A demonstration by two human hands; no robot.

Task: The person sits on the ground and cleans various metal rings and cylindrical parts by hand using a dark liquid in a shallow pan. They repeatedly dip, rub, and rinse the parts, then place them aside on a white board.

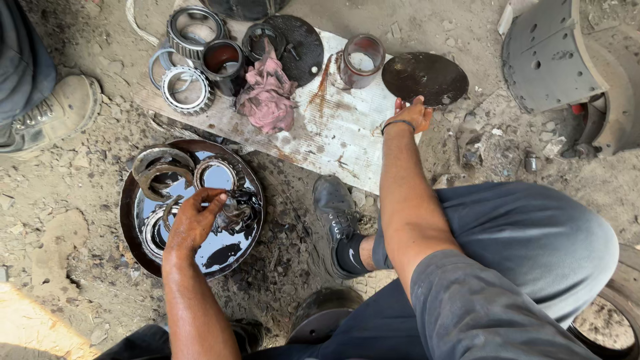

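Dirt and small stones cover the ground, and a pale board (333, 133) lies on it with parts on top.

From the head camera I see my left hand (193, 220) down in a round metal pan (130, 227) full of dark shiny liquid. My fingers are closed on a small dark wet part (230, 203) near the middle of the pan. Ring bearings (217, 173) and curved metal bits (157, 170) sit in the liquid too, toward the pan's far edge.

My right hand (412, 117) rests at the right edge of the board. Its fingers are bent, touching the near rim of a flat dark round plate (425, 78). I cannot tell if it grips the plate or only leans there.

On the board's far left corner sit more ring bearings (188, 89) and a dark cup-shaped sleeve (223, 63). A pink rag (268, 93) lies beside them, and a short metal tube (362, 61) stands near the far edge.

I think some parts are already washed and set out on the board. Those in the pan are still left to do.
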